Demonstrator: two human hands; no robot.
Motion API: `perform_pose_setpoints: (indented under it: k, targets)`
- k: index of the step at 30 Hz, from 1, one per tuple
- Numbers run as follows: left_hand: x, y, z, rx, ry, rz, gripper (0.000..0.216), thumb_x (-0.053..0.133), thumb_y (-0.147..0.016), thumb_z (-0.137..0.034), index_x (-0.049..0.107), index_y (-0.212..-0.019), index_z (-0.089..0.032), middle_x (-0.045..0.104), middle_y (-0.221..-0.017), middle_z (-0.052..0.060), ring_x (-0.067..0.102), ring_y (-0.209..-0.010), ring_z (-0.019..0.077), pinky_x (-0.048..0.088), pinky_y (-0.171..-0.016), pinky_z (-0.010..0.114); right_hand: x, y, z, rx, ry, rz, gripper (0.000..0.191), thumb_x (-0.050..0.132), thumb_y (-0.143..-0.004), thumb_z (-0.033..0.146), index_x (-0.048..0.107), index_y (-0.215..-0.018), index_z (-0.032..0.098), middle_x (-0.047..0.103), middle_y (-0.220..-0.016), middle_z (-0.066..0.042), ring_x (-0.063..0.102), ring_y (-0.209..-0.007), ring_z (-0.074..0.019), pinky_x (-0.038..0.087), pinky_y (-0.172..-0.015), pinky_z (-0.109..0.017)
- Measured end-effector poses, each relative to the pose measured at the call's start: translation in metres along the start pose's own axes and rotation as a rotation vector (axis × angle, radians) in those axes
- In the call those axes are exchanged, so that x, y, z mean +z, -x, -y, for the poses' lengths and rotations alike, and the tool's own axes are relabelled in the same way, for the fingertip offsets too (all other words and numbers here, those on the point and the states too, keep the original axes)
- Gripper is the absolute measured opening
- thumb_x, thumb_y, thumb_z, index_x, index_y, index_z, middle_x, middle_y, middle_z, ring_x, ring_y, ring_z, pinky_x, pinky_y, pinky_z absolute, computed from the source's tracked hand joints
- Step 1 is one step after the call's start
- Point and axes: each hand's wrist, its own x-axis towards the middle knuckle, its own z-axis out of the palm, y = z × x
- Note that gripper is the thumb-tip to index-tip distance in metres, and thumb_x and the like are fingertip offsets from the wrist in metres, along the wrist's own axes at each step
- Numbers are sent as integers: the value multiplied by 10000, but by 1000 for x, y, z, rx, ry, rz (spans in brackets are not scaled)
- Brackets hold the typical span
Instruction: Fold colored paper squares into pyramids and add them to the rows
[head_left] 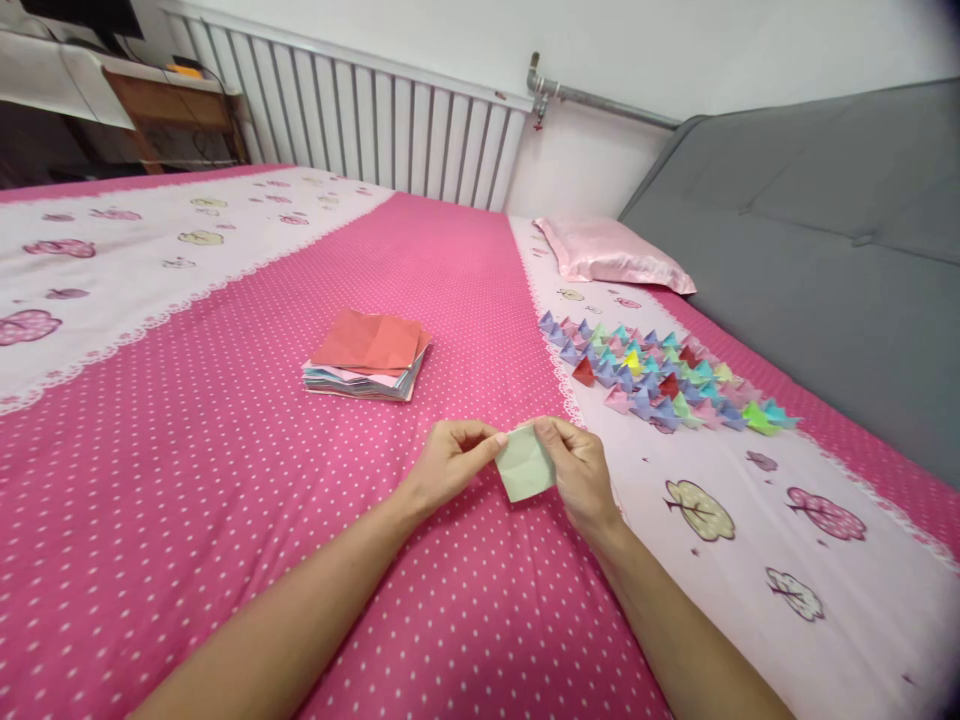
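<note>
Between my two hands is a small, pale green square of folded paper, held up over the pink bedspread. My left hand pinches its upper left corner between thumb and fingers. The upper right edge is gripped by my right hand, its thumb lying on the near face. Farther off to the left lies a stack of square paper sheets with a creased red sheet on top. To the right, several rows of small folded paper boats in many colours stand on the bedspread.
The bedspread has a dotted pink band and pale bands with tree prints. A pink pillow lies by the grey headboard. Behind the bed is a white radiator, with a wooden desk at the far left.
</note>
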Motion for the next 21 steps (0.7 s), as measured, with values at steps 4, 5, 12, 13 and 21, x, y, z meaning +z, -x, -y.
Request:
perform_pose_setpoints:
  k: [4,5,12,13,21]
  targets:
    - [1,-1,1,4,-9,-12,313,589,-745,-392,624,-618,-108,568,-543,-2,472,-501,75,365,-504,195,-3,0,1,-135,204,-18,288,504,-842,396,648,-748,165,545,-592,26,461,-522,-87,361,-473,-195]
    - [1,-1,1,-6,1,-6,309,592,-744,-390,621,-613,-111,575,-538,0,484,-496,76,373,-503,195,-4,-1,2,-164,242,-32,279,508,-841,385,645,-740,164,544,-596,26,456,-525,-85,357,-475,-194]
    - [7,-2,0,-111,92,-6,284,635,-704,-385,612,-611,-118,625,-529,26,559,-478,97,436,-508,209,-6,-4,3,-195,291,-109,248,564,-803,366,645,-701,156,548,-574,30,439,-506,-84,352,-462,-198]
    - [7,-2,0,-108,101,-6,288,633,-708,-388,611,-611,-118,627,-531,28,562,-479,98,439,-511,209,-6,-4,3,-198,290,-108,248,561,-806,363,646,-701,155,548,-576,29,440,-507,-84,352,-462,-198]
    - [6,-2,3,-108,147,30,260,667,-695,-363,635,-668,-106,649,-595,26,567,-524,83,423,-528,186,-6,-3,1,-201,300,-87,250,533,-826,360,656,-733,163,568,-601,24,469,-527,-95,363,-481,-206]
